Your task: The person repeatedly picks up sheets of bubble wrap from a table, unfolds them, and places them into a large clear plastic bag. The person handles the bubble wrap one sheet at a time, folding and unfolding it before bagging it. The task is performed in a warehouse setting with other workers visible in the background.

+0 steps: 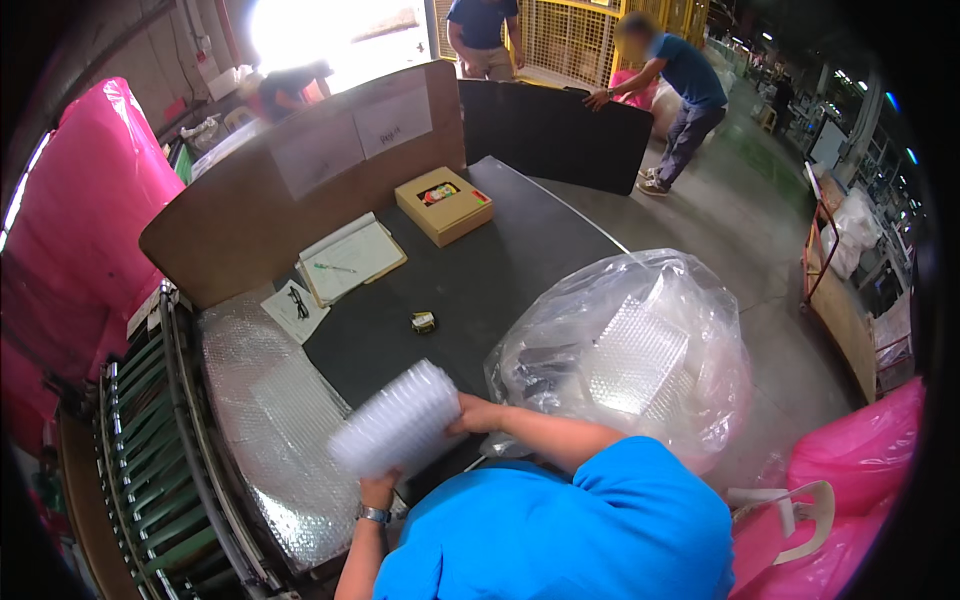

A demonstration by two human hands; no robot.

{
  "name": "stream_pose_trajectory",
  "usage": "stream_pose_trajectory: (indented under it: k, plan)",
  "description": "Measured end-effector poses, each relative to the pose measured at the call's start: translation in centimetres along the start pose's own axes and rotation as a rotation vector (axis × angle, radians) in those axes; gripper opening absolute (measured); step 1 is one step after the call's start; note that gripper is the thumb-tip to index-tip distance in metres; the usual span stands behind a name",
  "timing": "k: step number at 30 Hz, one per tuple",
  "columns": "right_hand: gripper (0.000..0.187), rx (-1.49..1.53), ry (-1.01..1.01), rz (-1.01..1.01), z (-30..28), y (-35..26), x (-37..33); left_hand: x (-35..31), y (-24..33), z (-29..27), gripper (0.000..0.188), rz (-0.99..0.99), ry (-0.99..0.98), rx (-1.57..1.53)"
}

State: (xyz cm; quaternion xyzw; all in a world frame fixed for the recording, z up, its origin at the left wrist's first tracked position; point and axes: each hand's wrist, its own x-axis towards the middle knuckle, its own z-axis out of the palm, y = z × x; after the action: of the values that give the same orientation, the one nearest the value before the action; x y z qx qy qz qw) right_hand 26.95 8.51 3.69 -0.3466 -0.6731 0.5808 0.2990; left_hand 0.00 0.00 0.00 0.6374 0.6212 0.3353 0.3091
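Note:
A thick bundle of bubble wrap point(394, 420) is held up in front of me, tilted, over the near edge of the dark table point(400, 290). My left hand point(380, 488) grips its lower end, with the fingers partly hidden behind it. At the bundle's right end, my right hand point(476, 413) is closed on the edge. Loose bubble wrap sheets point(265, 420) lie on the table's left side, close to my left hand. Right of my right arm stands a large clear plastic bag point(530, 335) with more bubble wrap sheets point(637, 350) in it.
On the table are a cardboard box point(445, 205), a clipboard with papers point(352, 258), eyeglasses point(298, 302) and a tape measure point(423, 322). A roller conveyor point(160, 440) runs along the left. Pink-wrapped stacks point(90, 250) stand beyond it. A person point(690, 85) holds a dark panel point(560, 135).

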Motion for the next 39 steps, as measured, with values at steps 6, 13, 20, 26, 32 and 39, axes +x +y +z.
stream_pose_trajectory:
  k: [6, 13, 20, 26, 32, 39]
  plan:
    - [0.072, 0.037, 0.251, 0.08, 1.1, -8.5, -1.7, -0.6, 7.1, -1.6, 0.067, -0.153, 0.137, -0.953]
    - [0.054, 0.357, 0.076, 0.05, -0.3, -13.0, -1.9, -1.5, 10.7, -1.4, 0.064, -0.276, 0.08, -1.207]
    - [0.022, 0.27, 0.49, -0.139, -2.1, -16.5, -0.5, 0.1, 11.7, -1.3, 0.065, -0.248, 0.027, -1.41]
    - [0.019, 0.495, 0.413, -0.17, -9.4, -16.6, -0.7, 2.5, 12.7, -1.0, 0.071, -0.192, 0.043, -1.634]
    - [0.021, 0.212, 0.279, -0.061, -8.8, -16.5, -2.4, 4.2, 13.6, 0.6, 0.07, -0.227, -0.009, -1.657]
    - [0.027, 0.276, 0.427, -0.061, -12.6, -17.0, -1.2, 5.1, 14.6, 2.4, 0.075, -0.193, -0.07, -1.551]
